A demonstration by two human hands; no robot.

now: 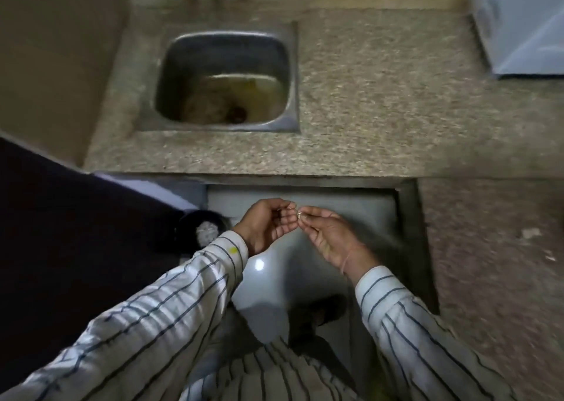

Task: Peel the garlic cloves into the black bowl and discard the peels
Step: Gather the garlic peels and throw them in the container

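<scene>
1. I read this as the peeling step: my left hand [265, 224] and right hand [328, 237] meet fingertip to fingertip below the counter [381, 95] edge, over the pale floor.
2. Both hands have fingers curled in, pinching a small pale clove [298, 214] between them (too small for me to tell how much skin is left on it).
3. The bowl [200, 231] sits low at my left, just beside the left wrist, with a pale heap in it that I judge to be cloves; I cannot tell peeled from unpeeled.
4. The sink [225, 80] lies beyond the hands, set into the counter, well apart from the bowl.
5. Next, I judge, the skin must be stripped with the fingertips, then the bare clove carried left and dropped into the bowl, keeping the peel pinched apart for discarding (where the peels go, I cannot see).
</scene>
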